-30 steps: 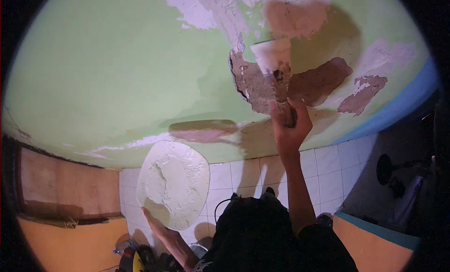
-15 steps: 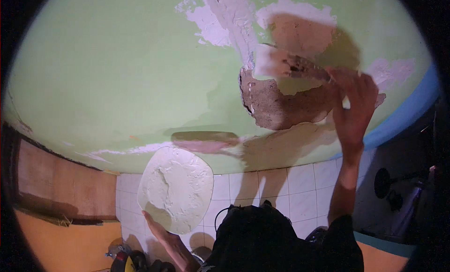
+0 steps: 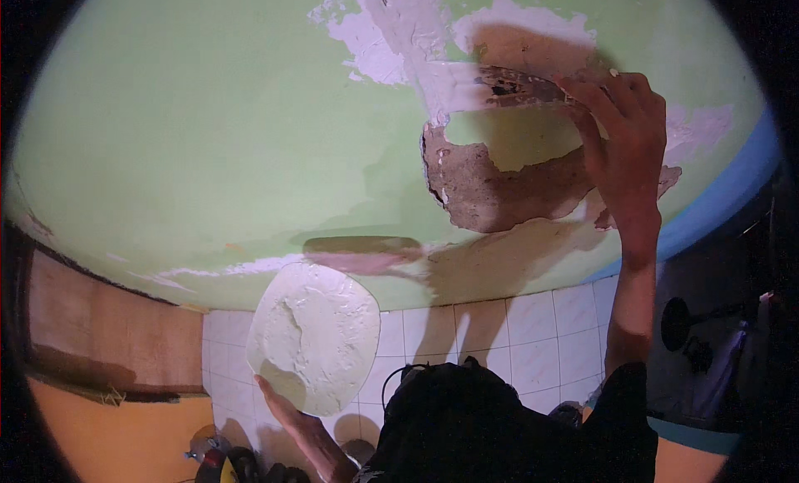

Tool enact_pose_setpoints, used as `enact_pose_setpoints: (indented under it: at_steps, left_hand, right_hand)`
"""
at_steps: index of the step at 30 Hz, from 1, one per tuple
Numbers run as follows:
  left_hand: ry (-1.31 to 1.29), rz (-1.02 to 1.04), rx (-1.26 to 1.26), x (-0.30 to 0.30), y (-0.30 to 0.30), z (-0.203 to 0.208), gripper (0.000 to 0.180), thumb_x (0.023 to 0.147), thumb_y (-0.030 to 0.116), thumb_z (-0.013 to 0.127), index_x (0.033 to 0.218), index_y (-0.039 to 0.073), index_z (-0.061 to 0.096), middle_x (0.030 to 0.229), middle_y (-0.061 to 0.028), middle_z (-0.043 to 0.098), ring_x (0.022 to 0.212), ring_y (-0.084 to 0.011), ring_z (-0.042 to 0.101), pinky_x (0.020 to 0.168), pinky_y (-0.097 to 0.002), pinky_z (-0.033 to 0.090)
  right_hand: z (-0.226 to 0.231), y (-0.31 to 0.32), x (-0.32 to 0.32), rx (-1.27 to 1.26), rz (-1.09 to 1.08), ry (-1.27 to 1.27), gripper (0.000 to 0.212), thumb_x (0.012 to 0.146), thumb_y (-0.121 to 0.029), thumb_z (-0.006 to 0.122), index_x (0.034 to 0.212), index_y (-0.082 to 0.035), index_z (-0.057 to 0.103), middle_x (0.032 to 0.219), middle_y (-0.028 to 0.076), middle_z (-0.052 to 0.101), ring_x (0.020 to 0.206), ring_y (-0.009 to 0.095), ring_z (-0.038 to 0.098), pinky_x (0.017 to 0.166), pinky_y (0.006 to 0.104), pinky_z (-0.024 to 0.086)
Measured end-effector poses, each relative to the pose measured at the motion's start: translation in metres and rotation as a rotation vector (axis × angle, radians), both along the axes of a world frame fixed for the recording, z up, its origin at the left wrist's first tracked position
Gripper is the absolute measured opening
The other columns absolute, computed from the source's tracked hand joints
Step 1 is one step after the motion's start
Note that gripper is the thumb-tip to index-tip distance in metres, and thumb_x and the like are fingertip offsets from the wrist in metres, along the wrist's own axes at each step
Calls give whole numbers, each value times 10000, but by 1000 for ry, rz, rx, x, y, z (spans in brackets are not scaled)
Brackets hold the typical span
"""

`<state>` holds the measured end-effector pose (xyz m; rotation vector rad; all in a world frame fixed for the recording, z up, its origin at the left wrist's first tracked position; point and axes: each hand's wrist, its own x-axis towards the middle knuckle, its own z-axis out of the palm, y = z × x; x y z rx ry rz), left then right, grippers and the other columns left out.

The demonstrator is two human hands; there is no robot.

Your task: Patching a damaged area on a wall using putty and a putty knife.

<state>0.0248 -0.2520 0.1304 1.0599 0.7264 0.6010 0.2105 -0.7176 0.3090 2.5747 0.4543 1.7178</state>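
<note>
My right hand [image 3: 626, 142] is closed on a wide putty knife [image 3: 516, 88], raised to the green wall [image 3: 208, 142]. The knife's whitish blade lies against the wall, its left edge over the lower part of a vertical strip of filler [image 3: 412, 34]. Just below it is a brown patch of exposed wall [image 3: 491, 200] with a ragged edge. Low on the left, my left hand [image 3: 295, 421] holds a rounded board [image 3: 366, 304] thickly spread with pale filler. Only the thumb side shows at its rim; the other fingers are hidden beneath.
White tiles [image 3: 537, 317] cover the floor below the wall. A brown wooden panel [image 3: 116, 325] stands at left above an orange surface [image 3: 116, 433]. Shoes or similar dark items [image 3: 245, 462] lie at lower left. A dark round-ended object [image 3: 676, 323] is at right.
My right hand and the putty knife have moved up along the wall, the blade also slightly left onto the filler strip. My left hand and the board have barely moved.
</note>
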Motion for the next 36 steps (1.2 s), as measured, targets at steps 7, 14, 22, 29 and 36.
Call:
enact_pose_setpoints:
  at_steps: [7,14,22,29,36]
  left_hand:
    - [5,16,-26,0,-1,2,657,1019,494,409,1444,-6,378,1384,-166,488,1246,-311,500,1038,-448,416]
    - [-7,-2,-43,4,-4,7,647,1025,478,397,1456,-3,364,1415,-170,466,1263,-316,490,1052,-452,408]
    - [-45,-27,-44,3,-8,10,637,1040,459,353,1478,-3,324,1462,-183,419,1302,-335,461,1072,-465,391]
    - [-108,-72,-59,5,-3,2,628,1044,454,342,1473,-5,328,1456,-184,427,1299,-331,465,1070,-463,395]
    - [-148,-117,-54,0,1,-1,626,1045,452,336,1473,-5,322,1457,-182,424,1295,-333,465,1069,-467,395]
  right_hand:
    - [2,-5,-10,93,-9,22,270,809,-83,710,1065,-169,712,966,14,673,927,254,577,823,383,420]
    - [21,1,7,29,92,-89,225,814,-114,690,1032,-171,682,947,11,646,882,268,577,755,410,424]
    - [26,-16,-5,200,186,-68,215,797,-120,709,1010,-148,703,931,17,670,866,259,599,773,397,432]
    - [45,-7,-6,80,180,-89,249,775,-101,725,1020,-142,707,909,13,663,835,243,597,768,391,433]
    - [53,-11,-11,253,318,-73,220,771,-82,720,986,-119,698,857,15,654,813,254,582,768,389,431]
